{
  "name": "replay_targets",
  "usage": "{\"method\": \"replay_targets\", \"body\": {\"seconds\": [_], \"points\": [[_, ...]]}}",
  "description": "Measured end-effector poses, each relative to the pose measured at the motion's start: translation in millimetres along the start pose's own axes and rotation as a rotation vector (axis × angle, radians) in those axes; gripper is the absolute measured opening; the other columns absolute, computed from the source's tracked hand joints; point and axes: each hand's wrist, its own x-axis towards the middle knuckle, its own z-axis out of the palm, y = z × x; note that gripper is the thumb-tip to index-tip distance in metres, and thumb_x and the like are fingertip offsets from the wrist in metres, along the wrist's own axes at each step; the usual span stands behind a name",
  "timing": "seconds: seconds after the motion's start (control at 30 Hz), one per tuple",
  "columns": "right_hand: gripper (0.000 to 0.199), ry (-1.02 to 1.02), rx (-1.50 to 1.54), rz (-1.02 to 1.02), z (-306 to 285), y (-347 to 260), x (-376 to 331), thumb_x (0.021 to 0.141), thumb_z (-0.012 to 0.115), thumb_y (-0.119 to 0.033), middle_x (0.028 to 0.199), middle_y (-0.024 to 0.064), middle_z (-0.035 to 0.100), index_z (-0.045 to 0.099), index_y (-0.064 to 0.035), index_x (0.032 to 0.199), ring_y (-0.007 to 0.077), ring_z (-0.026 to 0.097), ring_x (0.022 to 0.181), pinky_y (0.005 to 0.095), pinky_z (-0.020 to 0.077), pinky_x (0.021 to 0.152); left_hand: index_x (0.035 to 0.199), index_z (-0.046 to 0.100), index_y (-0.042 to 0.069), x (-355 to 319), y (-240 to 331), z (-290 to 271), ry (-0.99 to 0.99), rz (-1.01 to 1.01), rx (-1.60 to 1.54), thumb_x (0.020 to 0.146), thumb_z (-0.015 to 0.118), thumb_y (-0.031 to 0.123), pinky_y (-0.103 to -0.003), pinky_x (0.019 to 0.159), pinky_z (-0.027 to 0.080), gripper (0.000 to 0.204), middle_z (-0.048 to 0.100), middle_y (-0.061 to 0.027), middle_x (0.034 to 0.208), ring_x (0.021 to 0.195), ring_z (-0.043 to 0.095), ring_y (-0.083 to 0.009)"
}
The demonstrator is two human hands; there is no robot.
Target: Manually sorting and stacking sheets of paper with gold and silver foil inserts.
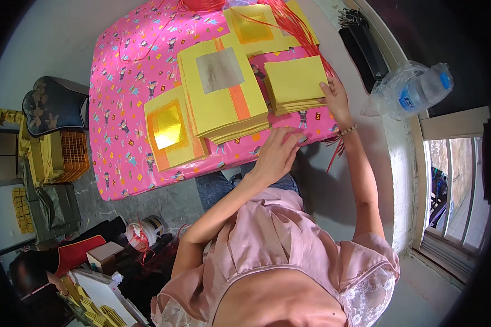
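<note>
Yellow paper stack (pixel 295 80) lies on the counter (pixel 112 117) right of the silver-patched pile (pixel 210 106), its edge pinched by my right hand (pixel 337 97), probably to steady it, while my left hand (pixel 275 155), fingers loosely apart, sits before that pile.

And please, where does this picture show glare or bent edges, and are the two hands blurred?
Head view: bright glare whitens the lower part of the leftmost gold square on the pink table cover; head view: that cover's left edge bows outward, the corners being black; head view: the left hand and right hand look fairly clear.
</note>
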Motion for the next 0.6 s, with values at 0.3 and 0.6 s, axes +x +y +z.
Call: {"method": "replay_targets", "body": {"seconds": [0.3,0.6], "points": [[0.023,-0.016,-0.077,-0.017,-1,19,7,0.099,0.052,-0.013,0.103,0.0106,0.063,0.051,0.0025,0.115,0.0131,0.064,0.080,0.0258,0.0572,0.061,0.126,0.053,0.005,20,-15,14,-0.013,0.053,0.180,0.080,0.067,0.004,-0.047,0.100,0.042,0.048,0.047,-0.0195,0.128,0.124,0.042,-0.0413],[0.022,-0.014,-0.124,-0.025,-4,30,9,0.099,0.051,-0.012,0.101,0.0118,0.063,0.051,0.0031,0.115,0.0139,0.064,0.077,0.0262,0.0559,0.058,0.141,0.041,0.002,60,-27,19,-0.001,0.116,0.466,0.071,0.067,0.001,-0.051,0.114,0.028,0.075,0.037,-0.0202,0.146,0.139,0.031,-0.0411]]}}
